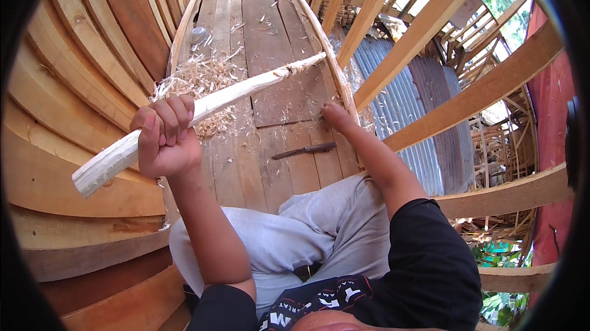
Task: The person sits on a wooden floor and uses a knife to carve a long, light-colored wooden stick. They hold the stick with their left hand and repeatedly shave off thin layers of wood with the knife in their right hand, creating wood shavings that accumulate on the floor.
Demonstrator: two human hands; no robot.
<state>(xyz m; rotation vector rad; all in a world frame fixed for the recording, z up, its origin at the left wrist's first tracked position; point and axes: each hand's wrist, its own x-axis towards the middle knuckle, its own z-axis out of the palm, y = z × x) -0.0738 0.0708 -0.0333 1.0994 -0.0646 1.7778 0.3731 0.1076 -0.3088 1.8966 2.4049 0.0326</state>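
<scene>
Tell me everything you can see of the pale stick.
The stick is long, whitish bare wood, roughly round and slightly uneven, with flattened facets and darker patches towards its thinner far end. The left hand grips it nearer the thick, blunt end. It slants across the view, thick end lower left, above shavings. Its far end meets the rail in view; whether they touch is unclear.

A pale, bark-stripped wooden pole (221,101) is slanting from near left to far right, tapering toward its far end, where brownish patches are showing. A dark-handled knife (304,150) is lying nearer, its blade pointing left.
</scene>
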